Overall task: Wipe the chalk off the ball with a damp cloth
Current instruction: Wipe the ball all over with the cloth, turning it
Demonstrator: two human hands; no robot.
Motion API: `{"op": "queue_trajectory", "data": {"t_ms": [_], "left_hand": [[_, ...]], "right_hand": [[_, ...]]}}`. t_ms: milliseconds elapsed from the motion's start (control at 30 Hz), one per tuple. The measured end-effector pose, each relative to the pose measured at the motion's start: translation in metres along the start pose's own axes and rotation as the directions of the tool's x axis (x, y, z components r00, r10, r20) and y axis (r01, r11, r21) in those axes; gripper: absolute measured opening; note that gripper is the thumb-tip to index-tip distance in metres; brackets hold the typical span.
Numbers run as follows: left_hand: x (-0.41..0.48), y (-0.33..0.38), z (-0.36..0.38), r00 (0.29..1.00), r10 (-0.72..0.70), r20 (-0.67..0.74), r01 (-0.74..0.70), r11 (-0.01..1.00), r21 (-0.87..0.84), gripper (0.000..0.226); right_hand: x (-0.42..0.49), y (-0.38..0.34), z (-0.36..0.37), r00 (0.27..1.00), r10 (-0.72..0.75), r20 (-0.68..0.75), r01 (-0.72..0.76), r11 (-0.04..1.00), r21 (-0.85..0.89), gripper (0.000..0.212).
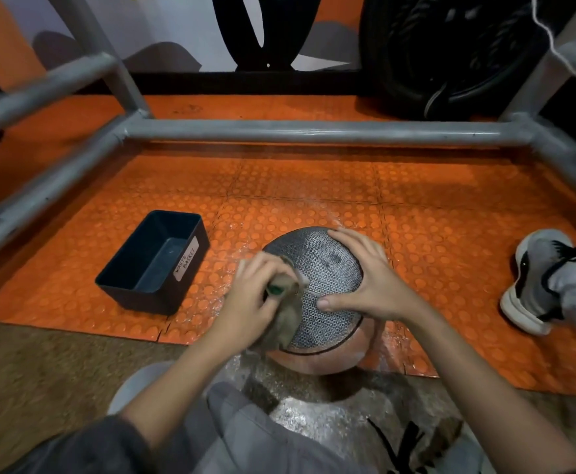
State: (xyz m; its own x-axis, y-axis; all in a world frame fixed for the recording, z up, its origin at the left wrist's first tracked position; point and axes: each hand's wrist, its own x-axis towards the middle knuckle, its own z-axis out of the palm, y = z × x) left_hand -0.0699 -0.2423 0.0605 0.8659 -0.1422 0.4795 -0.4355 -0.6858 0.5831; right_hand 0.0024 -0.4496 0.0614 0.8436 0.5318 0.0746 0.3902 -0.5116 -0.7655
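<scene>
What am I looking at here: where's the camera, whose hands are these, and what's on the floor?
No machine here: one camera worn on a person's head looks down at their own bare hands. The left hand grips a crumpled brownish cloth against a round ball with a grey patterned panel; the right hand rests on top with fingers spread. The ball sits at the edge of an orange studded floor mat. Left of it stands an open black rectangular bin labelled waste basket. A grey metal tube frame crosses beyond, a grey shoe at right.
</scene>
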Motion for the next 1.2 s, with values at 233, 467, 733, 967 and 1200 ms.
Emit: {"op": "queue_trajectory", "data": {"t_ms": [233,467,733,967,1200], "left_hand": [[0.084,-0.034,0.008,0.899,-0.426,0.097,0.437,0.884,-0.168,0.005],[0.053,-0.008,0.012,0.884,-0.464,-0.065,0.464,0.886,-0.004,0.015],[0.019,0.030,-0.005,0.866,-0.500,0.034,0.497,0.848,-0.186,0.033],[0.043,0.049,0.007,0.816,-0.579,0.002,0.539,0.758,-0.367,0.029],[0.047,0.008,-0.006,0.878,-0.464,-0.120,0.420,0.865,-0.277,0.009]], "right_hand": [[-0.003,0.002,0.004,0.999,-0.018,-0.039,0.017,1.000,-0.005,0.104],[-0.005,0.008,0.003,0.997,0.013,-0.070,-0.011,0.999,0.030,0.107],[-0.005,-0.001,0.000,0.995,0.077,-0.066,-0.070,0.991,0.110,0.070],[-0.006,-0.020,0.010,0.995,0.069,-0.077,-0.060,0.992,0.109,0.065],[-0.006,-0.019,0.007,0.986,0.018,-0.167,0.029,0.961,0.274,0.038]]}}
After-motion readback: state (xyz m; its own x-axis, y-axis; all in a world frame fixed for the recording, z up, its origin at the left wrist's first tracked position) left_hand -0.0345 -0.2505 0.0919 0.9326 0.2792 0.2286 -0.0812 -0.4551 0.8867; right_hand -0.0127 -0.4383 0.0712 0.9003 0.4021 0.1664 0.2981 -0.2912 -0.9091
